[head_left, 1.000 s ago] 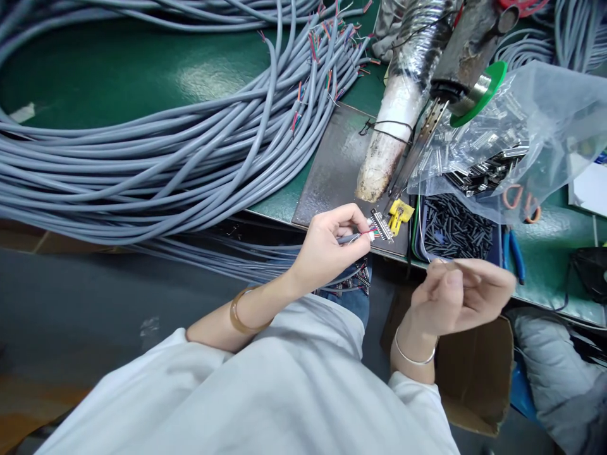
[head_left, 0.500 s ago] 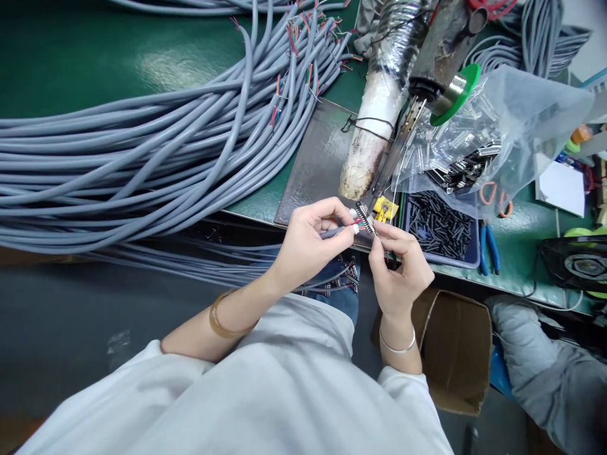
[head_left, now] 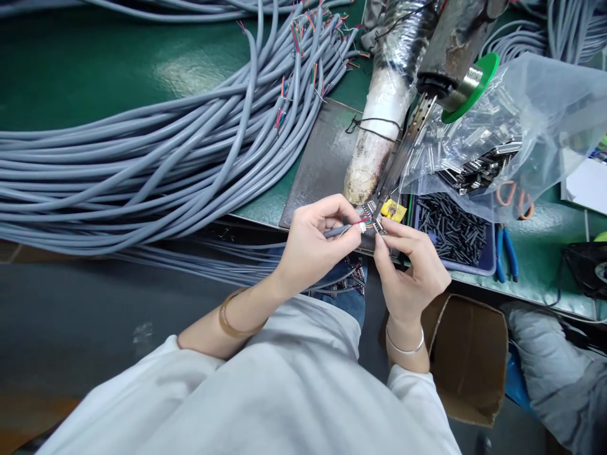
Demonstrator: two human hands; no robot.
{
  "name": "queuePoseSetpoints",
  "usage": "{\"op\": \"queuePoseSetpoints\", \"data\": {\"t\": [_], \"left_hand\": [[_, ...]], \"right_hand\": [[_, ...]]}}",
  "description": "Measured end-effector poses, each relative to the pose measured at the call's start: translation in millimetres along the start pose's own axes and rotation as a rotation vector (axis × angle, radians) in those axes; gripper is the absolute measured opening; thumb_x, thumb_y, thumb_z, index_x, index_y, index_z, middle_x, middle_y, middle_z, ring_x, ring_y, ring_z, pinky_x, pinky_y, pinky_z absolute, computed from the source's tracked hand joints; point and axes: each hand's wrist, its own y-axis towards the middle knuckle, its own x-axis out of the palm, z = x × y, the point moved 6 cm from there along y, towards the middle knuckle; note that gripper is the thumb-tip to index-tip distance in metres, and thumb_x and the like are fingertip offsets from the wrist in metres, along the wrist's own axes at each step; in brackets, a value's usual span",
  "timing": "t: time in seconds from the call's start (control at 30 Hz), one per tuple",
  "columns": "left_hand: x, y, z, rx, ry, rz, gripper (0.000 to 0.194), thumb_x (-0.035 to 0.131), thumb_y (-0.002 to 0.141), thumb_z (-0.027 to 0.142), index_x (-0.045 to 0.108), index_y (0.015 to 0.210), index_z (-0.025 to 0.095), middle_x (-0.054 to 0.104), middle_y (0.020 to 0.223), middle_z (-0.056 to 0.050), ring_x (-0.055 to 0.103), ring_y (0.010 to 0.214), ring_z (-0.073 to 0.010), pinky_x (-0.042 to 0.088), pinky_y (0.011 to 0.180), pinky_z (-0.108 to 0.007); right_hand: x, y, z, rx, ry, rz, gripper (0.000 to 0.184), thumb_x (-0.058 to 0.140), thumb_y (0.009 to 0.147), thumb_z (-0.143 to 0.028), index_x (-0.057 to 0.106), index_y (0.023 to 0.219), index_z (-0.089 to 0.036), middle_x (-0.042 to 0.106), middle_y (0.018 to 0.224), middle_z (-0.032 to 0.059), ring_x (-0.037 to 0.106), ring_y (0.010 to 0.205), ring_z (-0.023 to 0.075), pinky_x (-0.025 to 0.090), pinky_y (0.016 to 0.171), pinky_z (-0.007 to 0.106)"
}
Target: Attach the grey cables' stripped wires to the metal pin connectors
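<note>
My left hand [head_left: 320, 243] is closed in a pinch on the end of a grey cable [head_left: 336, 232], whose thin coloured wires [head_left: 367, 224] fan out past the fingertips. Those wires meet a small metal pin connector [head_left: 378, 225]. My right hand [head_left: 412, 265] grips the connector's near end between thumb and fingers. Just above it, the soldering iron [head_left: 397, 165] points down, its tip at or very near the connector; contact cannot be made out. A strand of solder wire hangs beside the iron from a green spool [head_left: 474, 88].
A thick bundle of grey cables [head_left: 190, 145] covers the left of the bench. A wrapped duct [head_left: 374, 133] stands behind my hands. To the right are a tray of black tubes [head_left: 455, 230], a plastic bag of connectors [head_left: 535, 107], blue-handled pliers [head_left: 507, 253] and a cardboard box [head_left: 467, 360] below.
The view has shifted, so most things sit further right. The connector has turned slightly in my fingers and now lies under the iron's tip. Both hands keep their pinch.
</note>
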Motion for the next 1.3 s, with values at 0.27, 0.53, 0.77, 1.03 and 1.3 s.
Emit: {"op": "queuePoseSetpoints", "data": {"t": [0.27,0.53,0.77,1.03,1.3], "left_hand": [[1.2,-1.5,-5.1,-0.039,0.023,-0.029,0.009,0.068,0.078,0.014,0.062,0.072,0.015,0.065,0.072,-0.001,0.061,0.063,-0.0088,0.045,0.054,-0.017],[1.9,-5.2,4.8,0.039,0.069,0.012,0.009,0.068,0.08,0.018,0.063,0.072,0.016,0.065,0.074,-0.001,0.06,0.065,-0.0096,0.044,0.053,-0.018],[1.5,-2.7,1.5,0.0,0.059,-0.009,0.01,0.068,0.078,0.018,0.062,0.071,0.016,0.064,0.071,-0.001,0.06,0.063,-0.0098,0.044,0.053,-0.018],[2.7,-3.8,-14.1,-0.143,-0.069,-0.117,0.012,0.071,0.071,0.014,0.059,0.07,0.016,0.066,0.072,-0.001,0.053,0.055,-0.0059,0.038,0.048,-0.017],[14.1,-25.1,-9.2,-0.452,-0.442,-0.509,0.018,0.074,0.076,0.024,0.058,0.078,0.017,0.063,0.06,0.001,0.036,0.037,-0.0017,0.022,0.034,-0.015]], "right_hand": [[2.7,-2.8,3.8,0.003,0.022,-0.011,0.018,0.071,0.085,-0.008,0.063,0.087,-0.024,0.079,0.096,0.0013,0.077,0.09,0.0164,0.063,0.08,0.031],[-0.5,2.6,-1.7,0.002,-0.03,-0.002,0.017,0.075,0.083,-0.01,0.069,0.09,-0.024,0.079,0.099,0.0013,0.076,0.089,0.0162,0.064,0.08,0.03],[0.8,1.1,-6.9,-0.032,-0.096,0.001,0.017,0.074,0.084,-0.011,0.066,0.088,-0.025,0.079,0.099,0.0012,0.076,0.087,0.016,0.063,0.078,0.029],[-8.7,-15.8,6.8,-0.013,0.061,0.056,0.019,0.07,0.085,-0.01,0.063,0.097,-0.023,0.08,0.094,0.0025,0.078,0.085,0.0183,0.065,0.072,0.03],[-5.9,-38.3,11.7,-0.137,0.259,0.02,0.015,0.069,0.087,-0.015,0.058,0.092,-0.023,0.079,0.112,0.0092,0.08,0.089,0.022,0.066,0.064,0.031]]}}
